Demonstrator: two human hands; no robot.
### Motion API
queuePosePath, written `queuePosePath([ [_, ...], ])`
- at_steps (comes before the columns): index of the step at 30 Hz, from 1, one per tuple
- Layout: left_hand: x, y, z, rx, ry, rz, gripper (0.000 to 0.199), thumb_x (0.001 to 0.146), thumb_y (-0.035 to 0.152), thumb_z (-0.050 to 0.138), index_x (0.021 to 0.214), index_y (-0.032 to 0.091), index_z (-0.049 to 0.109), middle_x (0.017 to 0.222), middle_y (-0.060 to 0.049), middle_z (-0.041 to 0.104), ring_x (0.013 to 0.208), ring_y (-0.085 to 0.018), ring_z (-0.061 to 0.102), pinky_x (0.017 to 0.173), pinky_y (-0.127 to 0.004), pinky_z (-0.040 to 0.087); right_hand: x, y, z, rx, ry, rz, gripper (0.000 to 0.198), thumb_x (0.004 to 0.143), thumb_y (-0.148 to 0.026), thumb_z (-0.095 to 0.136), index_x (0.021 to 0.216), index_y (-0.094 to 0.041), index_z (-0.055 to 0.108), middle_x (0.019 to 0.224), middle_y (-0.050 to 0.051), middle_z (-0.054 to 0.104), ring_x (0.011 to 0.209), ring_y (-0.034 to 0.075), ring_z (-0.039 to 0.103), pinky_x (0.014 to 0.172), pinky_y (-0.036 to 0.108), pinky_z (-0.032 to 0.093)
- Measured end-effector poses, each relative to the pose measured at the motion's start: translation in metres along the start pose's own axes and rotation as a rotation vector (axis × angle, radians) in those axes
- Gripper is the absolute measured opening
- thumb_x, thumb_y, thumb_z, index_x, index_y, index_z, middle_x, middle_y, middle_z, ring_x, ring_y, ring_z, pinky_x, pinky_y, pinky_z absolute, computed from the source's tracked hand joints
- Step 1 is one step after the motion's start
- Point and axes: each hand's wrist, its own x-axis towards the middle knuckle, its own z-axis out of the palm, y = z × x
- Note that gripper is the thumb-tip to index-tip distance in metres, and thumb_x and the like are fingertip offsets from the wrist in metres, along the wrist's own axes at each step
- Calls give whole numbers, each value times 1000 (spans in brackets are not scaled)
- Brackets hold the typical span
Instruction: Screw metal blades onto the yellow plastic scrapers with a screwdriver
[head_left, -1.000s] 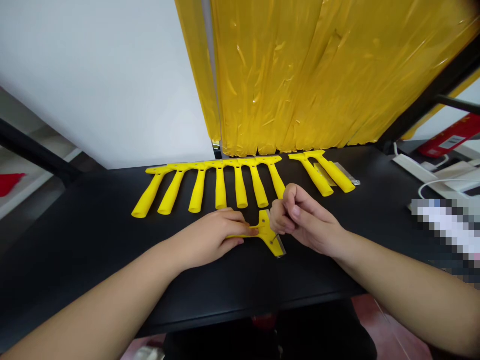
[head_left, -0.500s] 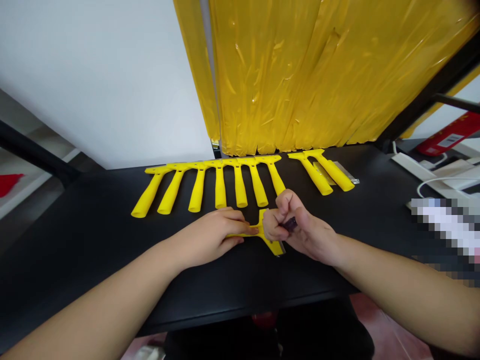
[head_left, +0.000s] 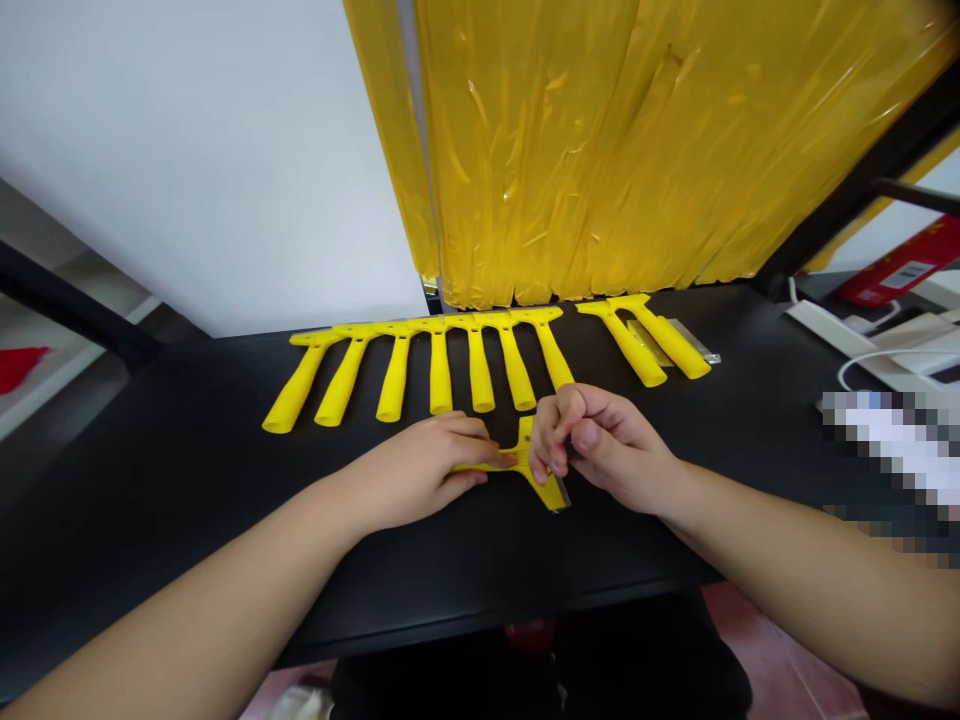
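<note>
A tall sheet of crinkled yellow plastic film [head_left: 600, 150] stands behind the black counter [head_left: 187, 500]. Seven yellow plastic T-shaped tools [head_left: 439, 370] line the counter's back, heads toward the film, hollow handle ends fanned toward the person. A red printed packet [head_left: 870, 285] lies far right; I can't see its contents. Another pair of yellow tools [head_left: 630, 345] lies right of the row. Nearer, mid-counter, one yellow T-shaped scraper with a metal edge [head_left: 538, 480] lies crosswise, long axis left to right, its head pointing right. The left hand [head_left: 431, 460] has its grip closed over that handle. The right hand [head_left: 607, 445] curls at the head; whether its grip holds anything, I cannot tell. A flat silvery piece [head_left: 688, 338] shows beside the pair.
</note>
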Motion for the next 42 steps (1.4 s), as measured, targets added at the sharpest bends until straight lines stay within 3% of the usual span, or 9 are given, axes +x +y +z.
queuePosePath([
  [8,-1,-2,1,0,7,-4,32,99,12,66,124,29,77,109,-5,71,103,-22,67,95,-34,53,3,-3,1,67,-21,36,26,105,-34,67,86,-18,57,77,-1,63,63,11,63,62,29,54],
  [12,-1,-3,1,-8,1,-15,33,100,14,65,126,29,76,107,-5,71,102,-21,66,93,-34,53,5,-3,4,140,-44,54,26,107,-35,64,88,-21,54,75,-4,57,56,8,50,53,23,46],
  [16,-1,-2,1,-17,8,-8,34,101,15,64,129,30,75,106,-5,71,102,-21,66,94,-34,53,6,-4,7,139,-26,32,25,106,-37,66,92,-23,51,75,-6,52,59,8,40,58,23,42],
  [20,-1,-2,1,-23,13,2,36,101,16,66,131,32,75,105,-5,71,101,-21,67,92,-34,54,6,-2,0,47,-14,-28,16,106,-27,64,99,-26,50,84,-5,59,65,10,53,65,29,52],
  [23,-1,-2,1,-17,27,18,36,101,17,66,133,31,74,108,-6,72,103,-22,68,93,-35,54,4,-3,-8,-162,16,-85,18,102,-17,69,103,-25,54,96,-1,65,75,13,66,70,32,58],
  [28,-1,-2,1,0,9,20,37,101,15,65,133,29,74,109,-6,72,103,-22,68,92,-35,54,-1,-12,-9,-416,93,-126,19,94,-12,78,102,-23,66,94,2,66,84,15,67,72,30,58],
  [37,-1,-3,1,-6,1,4,36,101,15,65,133,30,74,111,-6,73,104,-22,68,94,-36,55,-1,-16,-9,-416,97,-120,15,90,-14,82,96,-22,71,88,2,70,81,16,70,73,33,61],
  [42,0,-1,-1,-11,-1,5,35,102,17,65,133,30,75,108,-6,73,102,-22,68,92,-35,55,2,-22,-11,-344,-27,-57,13,96,-15,76,108,-21,75,96,5,74,84,16,73,73,31,61],
])
